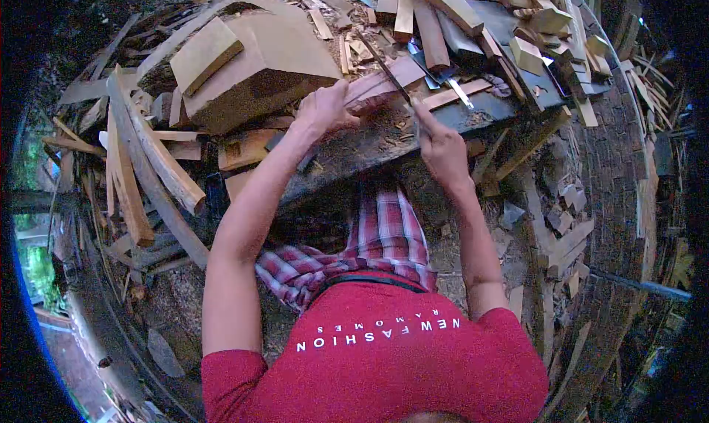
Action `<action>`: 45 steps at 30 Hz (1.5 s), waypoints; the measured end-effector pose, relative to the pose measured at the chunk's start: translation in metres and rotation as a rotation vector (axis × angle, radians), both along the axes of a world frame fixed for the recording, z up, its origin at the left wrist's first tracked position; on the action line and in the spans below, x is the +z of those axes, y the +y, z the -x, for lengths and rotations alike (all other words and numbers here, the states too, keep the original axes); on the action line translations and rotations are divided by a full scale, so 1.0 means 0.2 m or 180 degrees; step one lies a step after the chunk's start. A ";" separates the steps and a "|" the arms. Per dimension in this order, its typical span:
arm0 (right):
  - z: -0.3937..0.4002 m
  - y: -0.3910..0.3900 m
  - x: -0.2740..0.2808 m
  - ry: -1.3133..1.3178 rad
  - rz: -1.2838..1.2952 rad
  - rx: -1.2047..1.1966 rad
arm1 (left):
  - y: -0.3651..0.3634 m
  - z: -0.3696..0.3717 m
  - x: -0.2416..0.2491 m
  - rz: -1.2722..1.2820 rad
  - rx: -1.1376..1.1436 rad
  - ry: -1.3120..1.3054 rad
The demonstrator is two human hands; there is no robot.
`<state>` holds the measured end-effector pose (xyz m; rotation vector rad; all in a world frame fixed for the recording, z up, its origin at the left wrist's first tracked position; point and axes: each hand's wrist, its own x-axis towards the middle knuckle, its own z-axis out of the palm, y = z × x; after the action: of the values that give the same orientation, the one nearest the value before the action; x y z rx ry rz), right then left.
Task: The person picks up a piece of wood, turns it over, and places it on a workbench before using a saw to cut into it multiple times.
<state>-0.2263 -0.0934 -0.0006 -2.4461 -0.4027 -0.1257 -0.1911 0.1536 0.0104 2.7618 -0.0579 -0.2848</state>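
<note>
My left hand [325, 110] is closed over the near left end of a pale, pinkish wooden block [395, 78], which rests on the dark workbench [354, 159]. My right hand [444, 146] is wrapped around the near end of a long, thin, dark tool [382, 67]; its handle is mostly hidden in my fingers. The tool slants up and left, crossing over the block in this view. Wood shavings and chips lie around the block. Just right of it are a flat wooden strip [458, 92] and a narrow white strip [461, 94].
A large angular wooden piece [258, 65] with a smaller board [207, 56] on top stands at the left. Cut wood blocks [528, 56] and battens [430, 31] crowd the back and right. Long split sticks [159, 146] lean over the bench's left side. Offcuts litter the ground.
</note>
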 end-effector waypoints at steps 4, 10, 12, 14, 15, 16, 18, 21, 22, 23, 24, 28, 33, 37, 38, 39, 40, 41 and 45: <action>-0.09 0.08 0.00 -0.0073 -0.0067 0.0101 | -0.01 0.00 0.01 -0.0054 0.0045 0.0031; 0.12 -0.08 -0.03 0.0056 -0.0019 0.0008 | 0.00 -0.01 0.01 -0.0040 0.0012 -0.0024; 0.14 -0.09 -0.02 0.0100 0.0008 0.0004 | 0.00 0.00 0.01 -0.0043 0.0010 0.0086; 0.10 -0.06 0.04 0.0159 0.0112 0.0004 | 0.01 -0.01 0.02 0.0023 -0.0020 0.0083; 0.05 -0.03 0.02 0.0157 0.0114 0.0008 | 0.00 -0.01 0.03 0.0024 -0.0016 0.0080; -0.02 0.01 0.00 0.0040 0.0008 0.0077 | -0.01 0.00 0.03 -0.0002 -0.0015 0.0086; -0.09 0.06 0.02 0.0129 -0.0223 0.0156 | -0.01 0.00 0.04 -0.0053 0.0015 0.0080; -0.06 0.05 0.03 0.0265 -0.0095 0.0054 | 0.00 0.00 0.01 -0.0063 0.0047 0.0076; -0.01 0.01 0.05 0.0399 0.0018 0.0050 | 0.00 0.00 0.01 -0.0048 0.0009 0.0039; 0.05 -0.03 0.04 0.0397 0.0028 0.0049 | 0.00 -0.01 0.01 -0.0023 -0.0020 0.0002; 0.11 -0.06 0.03 0.0368 -0.0158 0.0004 | 0.00 -0.01 0.01 -0.0007 -0.0012 0.0006; 0.13 -0.06 0.07 0.0409 -0.0335 0.0000 | 0.01 -0.02 -0.02 0.0033 -0.0056 0.0014; -0.09 0.10 0.06 0.0211 0.0053 0.0010 | 0.00 -0.01 0.01 0.0048 0.0083 0.0058; 0.03 0.01 0.03 0.0255 -0.0155 0.0048 | 0.00 -0.02 -0.03 -0.0064 0.0058 -0.0042; 0.10 -0.04 0.00 0.0197 -0.0225 0.0006 | 0.01 -0.02 -0.04 -0.0022 0.0010 -0.0069; 0.13 -0.05 0.01 0.0147 -0.0292 -0.0031 | 0.01 -0.01 -0.03 0.0023 -0.0032 -0.0089; 0.12 -0.05 0.01 0.0160 -0.0288 -0.0009 | 0.01 -0.01 -0.03 0.0027 -0.0010 -0.0078; 0.13 -0.05 0.02 0.0310 -0.0317 -0.0068 | 0.01 -0.01 -0.02 0.0100 0.0015 -0.0047; 0.00 0.05 0.10 0.0252 -0.0368 0.0120 | 0.00 0.01 -0.02 0.0093 0.0008 -0.0112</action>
<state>-0.2255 -0.0831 0.0194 -2.3202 -0.3953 -0.0347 -0.1934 0.1539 0.0072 2.7379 -0.0672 -0.2332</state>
